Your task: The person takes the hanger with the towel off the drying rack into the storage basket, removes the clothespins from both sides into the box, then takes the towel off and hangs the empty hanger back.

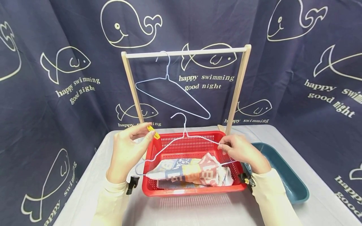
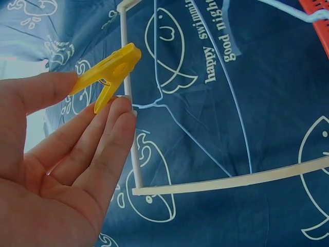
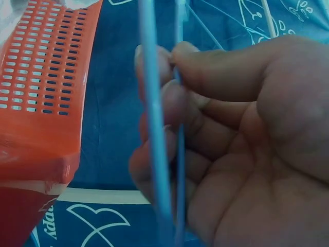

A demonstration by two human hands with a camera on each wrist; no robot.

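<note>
Between thumb and fingertips my left hand (image 1: 128, 149) pinches a yellow clothespin (image 2: 115, 67), its two handles squeezed by the fingers. My right hand (image 1: 243, 150) grips the right shoulder of a pale blue wire clothes hanger (image 1: 185, 133), held upright over the red basket (image 1: 193, 191). Seen from the right wrist, two stretches of the hanger wire (image 3: 153, 103) run past the curled fingers. A printed cloth (image 1: 195, 171) with coloured letters lies across the hanger's bottom wire, which shows beyond its right side. Folds hide how the cloth sits on the wire.
Behind the basket stands a wooden rack (image 1: 241, 78) with a white rail (image 1: 198, 52). A second blue hanger (image 1: 195, 100) hangs from the rail. More cloth (image 1: 181, 185) lies in the basket. To the right, a teal tray (image 1: 291, 175) rests on the white-covered table (image 1: 195, 213).
</note>
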